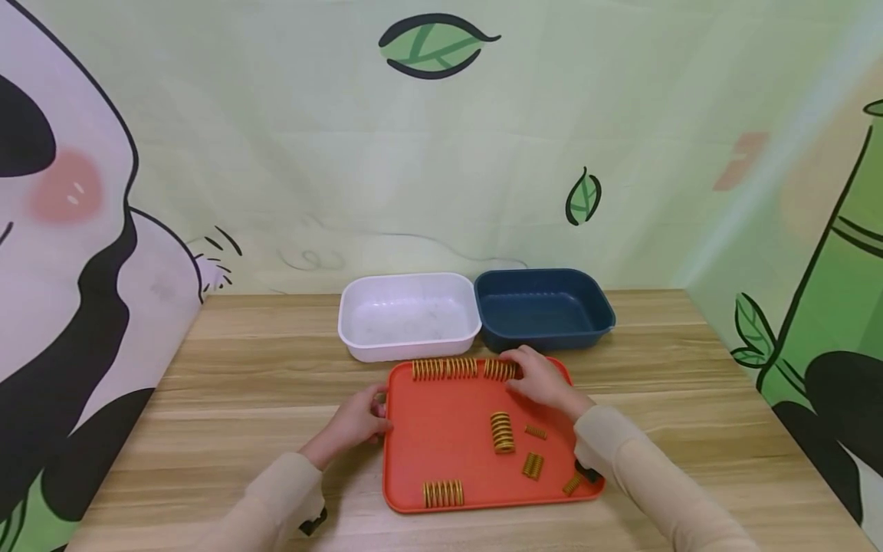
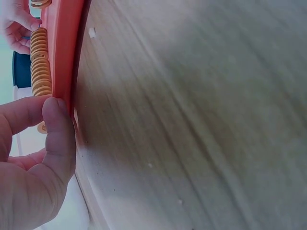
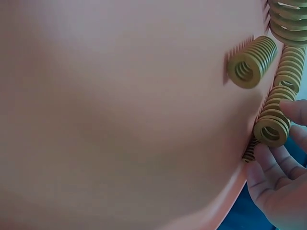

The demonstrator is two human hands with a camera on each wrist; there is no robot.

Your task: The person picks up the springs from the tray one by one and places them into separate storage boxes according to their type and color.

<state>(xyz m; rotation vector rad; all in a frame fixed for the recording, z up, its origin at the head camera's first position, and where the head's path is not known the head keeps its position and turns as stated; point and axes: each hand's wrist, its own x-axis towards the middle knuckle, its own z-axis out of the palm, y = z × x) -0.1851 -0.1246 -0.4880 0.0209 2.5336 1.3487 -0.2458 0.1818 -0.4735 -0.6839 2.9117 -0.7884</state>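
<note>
- Filling the left end of the wall: panda print (image 1: 41,261).
- Left hand (image 1: 355,418): at the left rim of the tray. Thumb and fingers are clamped on the rim, thumb tip and forefinger together in the left wrist view.
- White bin (image 1: 414,351): on the table (image 1: 276,345), behind the left half of the tray.
- Tray (image 1: 441,429): red, rounded corners, on the table between the two hands. Springs of several sizes lie on it.
- Far left spring (image 1: 428,369) and far centre spring (image 1: 461,368): on their sides along the far rim, end to end.
- Near spring (image 1: 443,494): on its side along the near rim, left of centre.
- Far right spring (image 1: 498,369): in line with the other two along the far rim, a slight gap before it.
- Middle spring (image 1: 502,433): right of the tray's centre, its length running from near to far.
- Right hand (image 1: 541,379): over the far rim, thumb and fingers clamped on the far right spring.
- Blue bin (image 1: 545,337): behind the right half of the tray, just beside the white bin.
- Small springs (image 1: 533,465): three, spaced apart in the near right part of the tray; the nearest is close to the right sleeve (image 1: 645,475).
</note>
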